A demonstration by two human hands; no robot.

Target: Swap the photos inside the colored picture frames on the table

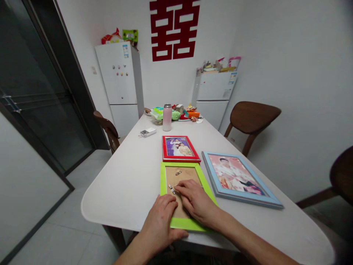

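Observation:
A lime-green picture frame (163, 180) lies on the table in front of me with brown backing board (190, 176) facing up. My left hand (161, 217) grips its near left corner, thumb along the front edge and fingers curled over the left side. Reaching across the board, my right hand (196, 200) has its fingertips pressed together at a small metal clip (171, 188) on the left part of the backing. Another metal fitting (178, 173) sits near the far end of the board. My right hand covers much of the board's right side.
A red picture frame (181, 160) touches the far edge of the green one. To the right lies a larger blue picture frame (245, 198). Farther back are a pink bottle (167, 117), a small white device (148, 132) and colourful packets (176, 115). Wooden chairs (252, 116) flank the table (121, 191).

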